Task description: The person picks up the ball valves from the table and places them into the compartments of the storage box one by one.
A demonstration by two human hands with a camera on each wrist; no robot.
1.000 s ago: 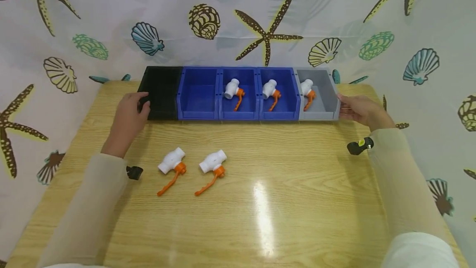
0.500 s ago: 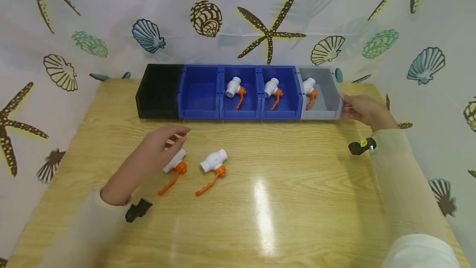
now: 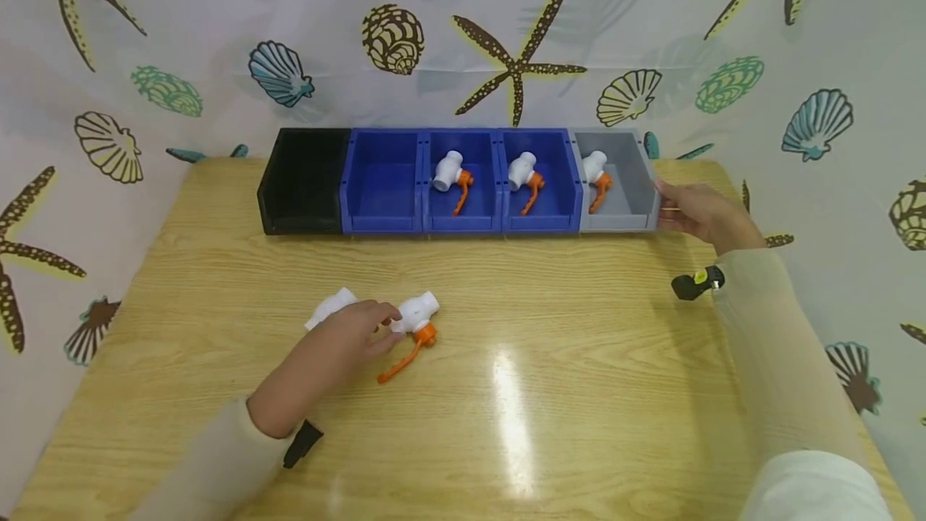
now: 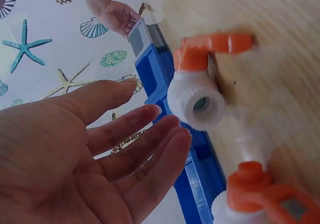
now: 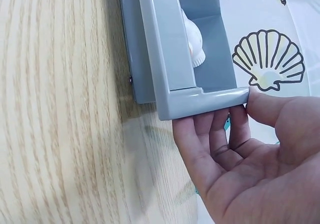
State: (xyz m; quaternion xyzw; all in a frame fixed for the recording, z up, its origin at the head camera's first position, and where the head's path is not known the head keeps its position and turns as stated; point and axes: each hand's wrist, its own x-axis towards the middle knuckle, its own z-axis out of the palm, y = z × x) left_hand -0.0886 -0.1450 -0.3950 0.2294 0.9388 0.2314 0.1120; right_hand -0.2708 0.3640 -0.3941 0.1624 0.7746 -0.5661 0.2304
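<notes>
My left hand [image 3: 347, 340] reaches over the table with parted, loosely bent fingers, its fingertips right at the white body of a ball valve [image 3: 417, 313] with an orange lever. In the left wrist view, a gap shows between the fingers and this valve [image 4: 192, 96]. A second ball valve [image 3: 329, 305] lies to its left, its lever hidden under the hand. At the far right, my right hand [image 3: 698, 211] holds the outer side of the grey bin [image 3: 633, 222]; in the right wrist view, the thumb sits at the rim and the bent fingers press the wall.
A joined row of bins stands along the back: a black bin [image 3: 304, 219], a blue bin [image 3: 383, 223], two more blue bins each with one valve [image 3: 448, 171], and the grey one, also with a valve [image 3: 596, 167]. Behind hangs a shell-print cloth [image 3: 325, 22].
My left hand has left the black bin's side and come down and right, passing over the left valve to the right one. The right hand has stayed at the grey bin.
</notes>
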